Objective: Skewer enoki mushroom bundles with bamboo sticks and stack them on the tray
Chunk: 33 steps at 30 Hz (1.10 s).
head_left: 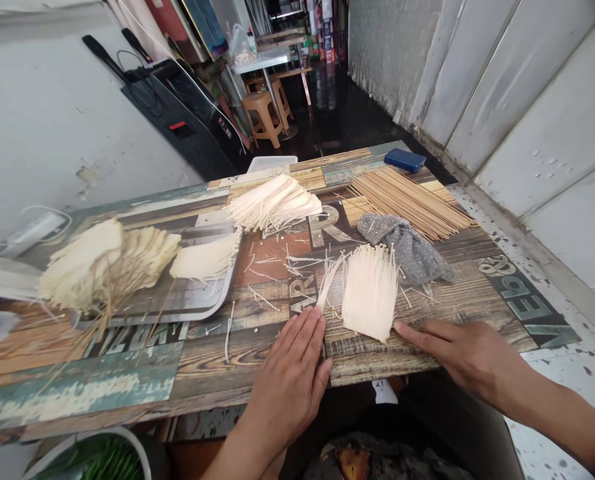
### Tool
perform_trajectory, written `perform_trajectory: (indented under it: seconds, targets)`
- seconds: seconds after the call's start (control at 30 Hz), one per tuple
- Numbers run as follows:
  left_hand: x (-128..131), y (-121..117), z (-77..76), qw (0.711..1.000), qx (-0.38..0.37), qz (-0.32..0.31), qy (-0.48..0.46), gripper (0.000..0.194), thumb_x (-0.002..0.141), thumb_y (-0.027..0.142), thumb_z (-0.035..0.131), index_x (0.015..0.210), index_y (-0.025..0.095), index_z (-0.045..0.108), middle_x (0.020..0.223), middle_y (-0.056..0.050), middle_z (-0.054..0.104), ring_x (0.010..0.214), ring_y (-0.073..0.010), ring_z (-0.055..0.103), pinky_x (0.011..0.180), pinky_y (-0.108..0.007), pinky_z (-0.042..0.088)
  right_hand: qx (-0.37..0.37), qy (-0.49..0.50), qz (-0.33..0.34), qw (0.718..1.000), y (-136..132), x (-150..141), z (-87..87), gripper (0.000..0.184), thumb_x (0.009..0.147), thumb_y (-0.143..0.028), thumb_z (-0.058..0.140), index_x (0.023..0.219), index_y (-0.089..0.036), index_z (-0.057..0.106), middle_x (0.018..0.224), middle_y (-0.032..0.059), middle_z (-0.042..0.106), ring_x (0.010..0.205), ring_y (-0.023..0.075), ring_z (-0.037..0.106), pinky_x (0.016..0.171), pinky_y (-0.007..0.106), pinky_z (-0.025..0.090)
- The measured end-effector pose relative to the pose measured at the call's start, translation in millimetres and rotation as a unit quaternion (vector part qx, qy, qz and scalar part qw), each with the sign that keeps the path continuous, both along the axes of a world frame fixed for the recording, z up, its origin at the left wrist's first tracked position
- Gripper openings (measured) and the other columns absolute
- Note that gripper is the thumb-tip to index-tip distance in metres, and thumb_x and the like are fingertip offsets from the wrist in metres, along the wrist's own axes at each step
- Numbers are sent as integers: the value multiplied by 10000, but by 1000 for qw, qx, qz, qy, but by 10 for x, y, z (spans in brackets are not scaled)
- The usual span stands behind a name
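A flat slab of enoki mushrooms [370, 293] lies on the table's near edge, caps pointing away from me. Left of it is a thin strand bunch of enoki [330, 280], its lower end at the fingertips of my left hand [297, 363]. That hand rests flat on the tabletop, fingers stretched and side by side. My right hand [464, 350] reaches in from the right, its extended index finger at the slab's lower right corner. Its other fingers are partly hidden, and I see nothing held in it. A crumpled grey cloth [407, 247] lies just behind the slab.
Skewered enoki [112, 263] and another enoki slab [204, 257] sit on a metal tray [217, 303] at left. More enoki pieces [274, 203] are piled farther back. Bamboo sticks [412, 200] and a blue box [404, 159] lie at the far right. Loose strands litter the patterned table [272, 333].
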<state>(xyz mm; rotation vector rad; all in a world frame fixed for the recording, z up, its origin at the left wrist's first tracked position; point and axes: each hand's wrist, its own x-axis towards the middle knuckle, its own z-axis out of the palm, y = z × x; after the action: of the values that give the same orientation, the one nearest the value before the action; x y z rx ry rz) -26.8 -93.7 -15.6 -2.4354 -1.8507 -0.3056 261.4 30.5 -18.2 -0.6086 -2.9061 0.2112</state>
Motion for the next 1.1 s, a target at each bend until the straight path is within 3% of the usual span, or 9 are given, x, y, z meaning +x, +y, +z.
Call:
perform_trajectory:
  seconds: [0.43,0.67,0.83,1.1]
  targets:
    - [9,9,16,1000,-1,-2,7,549,936,247,432,1442,72,312,1488,-152,401,1412,-245,304,1115,-448,358,-6,4,-8,1000,-13,-79,22,561,882,-51,354,1416,-223,351,886,15,602,581,147,531,519,297,305]
    - [0,19,10,1000,1,-6,0,563,937,246,431,1458,87,286,1487,-151,404,1410,-246,310,1117,-456,353,2,-7,-14,1000,-48,-124,27,655,794,-20,392,1422,-203,350,916,35,614,622,168,561,530,303,338]
    - [-4,8,11,1000,-2,-6,-13,588,935,249,440,1476,110,257,1488,-139,405,1405,-247,320,1118,-456,353,0,4,-7,1000,-49,-157,79,611,806,-54,413,1400,-190,363,914,32,620,607,166,561,521,302,352]
    - [-8,13,20,1000,-11,-6,-29,597,931,239,448,1481,116,252,1489,-139,405,1408,-255,314,1125,-464,342,65,-22,-2,998,-41,-424,103,634,734,-26,496,1350,-164,428,834,16,613,563,162,523,505,311,297]
